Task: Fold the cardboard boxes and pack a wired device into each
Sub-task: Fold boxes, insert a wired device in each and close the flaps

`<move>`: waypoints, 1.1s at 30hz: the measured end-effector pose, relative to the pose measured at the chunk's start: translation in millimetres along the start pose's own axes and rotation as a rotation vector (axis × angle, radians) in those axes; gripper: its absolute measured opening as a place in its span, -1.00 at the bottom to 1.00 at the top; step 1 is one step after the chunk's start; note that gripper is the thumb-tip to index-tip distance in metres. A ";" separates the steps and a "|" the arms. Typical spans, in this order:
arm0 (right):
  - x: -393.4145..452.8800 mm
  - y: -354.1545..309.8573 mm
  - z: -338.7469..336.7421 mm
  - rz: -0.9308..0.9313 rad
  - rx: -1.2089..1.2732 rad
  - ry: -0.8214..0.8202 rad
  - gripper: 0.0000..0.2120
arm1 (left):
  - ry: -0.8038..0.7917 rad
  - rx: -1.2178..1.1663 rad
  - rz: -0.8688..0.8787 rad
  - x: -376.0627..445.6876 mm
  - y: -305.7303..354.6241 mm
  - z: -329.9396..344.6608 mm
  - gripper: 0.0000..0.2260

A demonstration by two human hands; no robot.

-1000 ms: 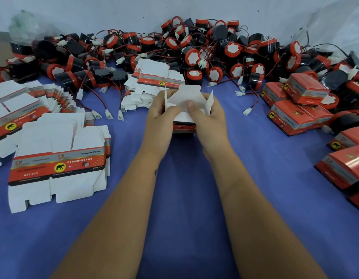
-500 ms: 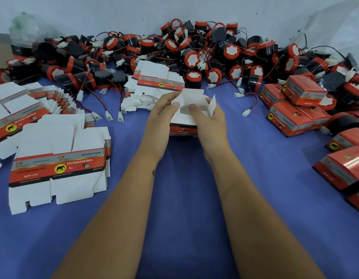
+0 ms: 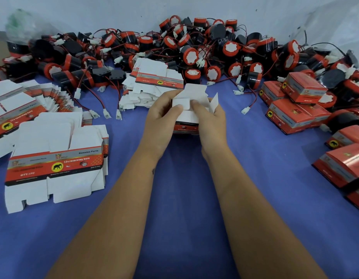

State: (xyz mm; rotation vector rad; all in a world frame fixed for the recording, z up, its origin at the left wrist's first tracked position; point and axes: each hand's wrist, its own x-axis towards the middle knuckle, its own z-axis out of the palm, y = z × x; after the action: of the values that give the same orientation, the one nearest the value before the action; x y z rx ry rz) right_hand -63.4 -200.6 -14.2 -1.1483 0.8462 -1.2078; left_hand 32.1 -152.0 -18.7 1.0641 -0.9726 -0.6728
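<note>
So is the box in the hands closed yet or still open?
Still open: the box has white flaps standing up while left hand and right hand fold them.

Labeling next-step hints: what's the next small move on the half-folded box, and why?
Probably fold the upright rear white flap down. The left hand and right hand grip the small red-and-white cardboard box, thumbs pressing a small flap inward; the rear flap and the right side flap stand open.
</note>
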 end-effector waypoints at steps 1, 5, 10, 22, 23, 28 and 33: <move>-0.5 -0.2 -0.3 -0.001 -0.012 -0.013 -0.86 | 0.009 0.006 0.000 0.2 -0.2 0.3 -0.68; -3.1 -3.1 2.6 -0.022 0.024 -0.154 -0.73 | 0.091 -0.001 0.002 1.5 0.1 0.1 -0.68; -0.4 -6.0 5.2 0.122 0.281 -0.228 -0.62 | 0.212 -0.056 -0.024 5.7 -1.4 -3.5 -0.70; 1.9 -3.7 -0.9 0.011 0.072 -0.271 -0.70 | 0.209 -0.068 -0.041 6.9 -2.4 -3.3 -0.68; 1.3 -4.5 -0.8 -0.001 0.069 -0.272 -0.67 | 0.191 -0.065 -0.032 6.3 -2.0 -3.4 -0.66; -2.4 -6.0 -1.2 -0.064 0.050 -0.222 -0.68 | 0.141 -0.077 0.000 4.4 -1.7 -3.6 -0.70; -3.1 -7.2 -1.0 -0.020 -0.005 -0.189 -0.77 | 0.131 -0.103 -0.025 4.5 -4.0 -3.9 -0.88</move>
State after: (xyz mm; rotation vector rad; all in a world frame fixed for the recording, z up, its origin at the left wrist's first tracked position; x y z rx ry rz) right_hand -66.8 -197.6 -7.7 -1.2563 0.6962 -1.0941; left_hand 37.6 -155.7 -21.6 1.0183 -0.8048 -0.6581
